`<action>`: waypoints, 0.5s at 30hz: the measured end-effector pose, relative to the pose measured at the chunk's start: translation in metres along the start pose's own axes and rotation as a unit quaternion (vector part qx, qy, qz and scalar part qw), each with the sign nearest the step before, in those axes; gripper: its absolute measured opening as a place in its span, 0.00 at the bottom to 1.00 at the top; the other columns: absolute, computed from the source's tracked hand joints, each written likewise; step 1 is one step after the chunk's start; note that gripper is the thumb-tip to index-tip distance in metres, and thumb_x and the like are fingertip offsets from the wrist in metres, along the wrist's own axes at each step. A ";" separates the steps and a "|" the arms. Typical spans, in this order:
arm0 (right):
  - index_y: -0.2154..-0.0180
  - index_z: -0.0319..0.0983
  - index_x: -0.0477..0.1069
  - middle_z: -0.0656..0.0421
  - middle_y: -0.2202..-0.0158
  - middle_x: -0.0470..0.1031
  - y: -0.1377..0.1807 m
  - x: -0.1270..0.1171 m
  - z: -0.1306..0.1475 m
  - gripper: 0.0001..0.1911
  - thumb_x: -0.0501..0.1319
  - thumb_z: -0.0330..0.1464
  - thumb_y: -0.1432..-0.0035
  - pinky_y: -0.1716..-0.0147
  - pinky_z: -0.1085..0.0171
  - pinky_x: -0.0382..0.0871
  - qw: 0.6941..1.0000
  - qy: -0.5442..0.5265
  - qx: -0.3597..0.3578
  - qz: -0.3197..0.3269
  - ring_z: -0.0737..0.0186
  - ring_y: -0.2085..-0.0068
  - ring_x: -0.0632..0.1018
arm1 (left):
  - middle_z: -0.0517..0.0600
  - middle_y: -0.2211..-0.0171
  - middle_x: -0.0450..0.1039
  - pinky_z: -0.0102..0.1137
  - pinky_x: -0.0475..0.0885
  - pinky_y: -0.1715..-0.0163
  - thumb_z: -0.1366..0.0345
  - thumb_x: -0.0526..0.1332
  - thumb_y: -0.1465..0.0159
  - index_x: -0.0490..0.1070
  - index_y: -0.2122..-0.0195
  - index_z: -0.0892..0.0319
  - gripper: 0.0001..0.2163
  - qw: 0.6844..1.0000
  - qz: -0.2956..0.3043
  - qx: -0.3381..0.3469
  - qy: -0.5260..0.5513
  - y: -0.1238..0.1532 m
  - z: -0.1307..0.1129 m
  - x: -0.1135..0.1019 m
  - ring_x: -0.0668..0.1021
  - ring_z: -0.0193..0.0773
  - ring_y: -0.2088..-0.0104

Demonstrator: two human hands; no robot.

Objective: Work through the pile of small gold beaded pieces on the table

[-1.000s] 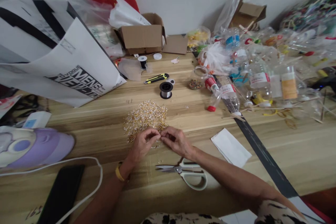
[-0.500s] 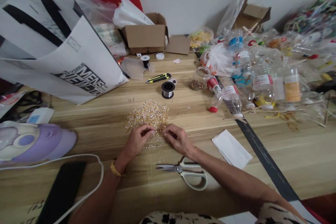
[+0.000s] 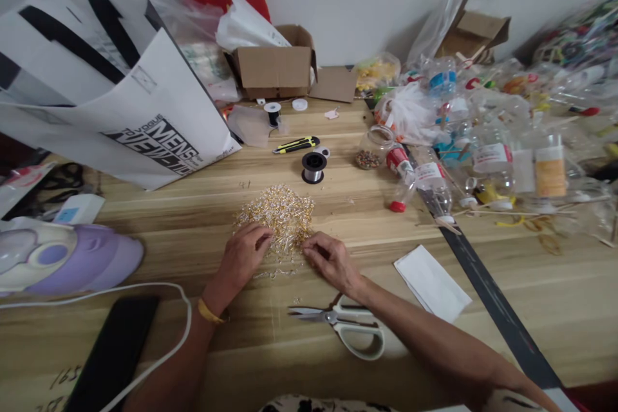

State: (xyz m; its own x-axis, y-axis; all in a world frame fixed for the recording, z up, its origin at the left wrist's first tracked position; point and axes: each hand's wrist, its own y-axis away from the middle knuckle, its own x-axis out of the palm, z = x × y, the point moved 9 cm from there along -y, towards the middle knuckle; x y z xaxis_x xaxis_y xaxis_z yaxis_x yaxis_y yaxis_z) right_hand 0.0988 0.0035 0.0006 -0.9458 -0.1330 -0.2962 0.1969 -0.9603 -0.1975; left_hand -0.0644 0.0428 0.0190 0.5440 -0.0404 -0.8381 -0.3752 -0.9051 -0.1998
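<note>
A loose heap of small gold and silver metal pieces [image 3: 280,209] lies on the wooden table between my hands. My left hand [image 3: 245,251] rests at the heap's lower left edge, fingers bent and thumb close to the index finger; whatever it may hold is too small to see. At the heap's right edge, my right hand [image 3: 331,259] has thumb and index finger pinched together, and anything between them is too tiny to name. A short row of small silvery pieces [image 3: 276,273] lies just below the heap. Scissors with pale handles [image 3: 338,322] lie below my right hand, blades pointing left.
Behind the heap are a wire spool [image 3: 313,168] and a yellow-black utility knife [image 3: 296,145]. Plastic bottles [image 3: 432,187] crowd the right. A white folded paper [image 3: 431,283] lies right of my forearm. At left are a black phone [image 3: 113,354], white cable [image 3: 186,322] and large bag [image 3: 159,122].
My left hand has moved left, away from my right hand, onto the heap's left edge. My right hand stays pinched near the heap's right side. The view has shifted slightly.
</note>
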 end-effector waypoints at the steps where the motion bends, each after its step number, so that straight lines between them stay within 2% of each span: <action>1: 0.68 0.37 0.71 0.58 0.72 0.71 0.000 0.000 0.002 0.06 0.57 0.30 0.41 0.69 0.68 0.64 1.000 0.003 -0.006 0.002 0.65 0.70 0.71 | 0.51 0.68 0.74 0.34 0.68 0.62 0.69 0.57 0.38 0.72 0.69 0.60 0.05 1.000 0.004 0.006 -0.011 0.000 -0.001 0.001 0.74 0.40 0.65; 8: 0.67 0.37 0.69 0.58 0.70 0.70 0.000 0.007 0.004 0.07 0.54 0.29 0.39 0.67 0.68 0.64 0.999 0.016 -0.029 0.040 0.65 0.68 0.71 | 0.52 0.66 0.73 0.35 0.69 0.61 0.72 0.58 0.39 0.72 0.66 0.61 0.04 0.998 0.041 0.015 -0.040 0.001 -0.006 0.007 0.74 0.41 0.63; 15: 0.66 0.37 0.69 0.58 0.70 0.70 0.001 0.007 0.004 0.06 0.54 0.26 0.40 0.67 0.67 0.64 0.999 0.023 -0.024 0.038 0.64 0.68 0.71 | 0.53 0.65 0.73 0.35 0.69 0.61 0.74 0.58 0.40 0.73 0.65 0.61 0.06 0.998 0.048 0.023 -0.040 0.001 -0.007 0.008 0.74 0.41 0.62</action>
State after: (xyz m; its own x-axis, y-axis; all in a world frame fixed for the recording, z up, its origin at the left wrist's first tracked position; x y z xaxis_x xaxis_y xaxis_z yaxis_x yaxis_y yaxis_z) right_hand 0.0911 0.0004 0.0022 -0.9148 -0.1925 -0.3552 0.2808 -0.9351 -0.2163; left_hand -0.0551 0.0380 0.0160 0.4434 -0.0907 -0.8917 -0.4573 -0.8785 -0.1381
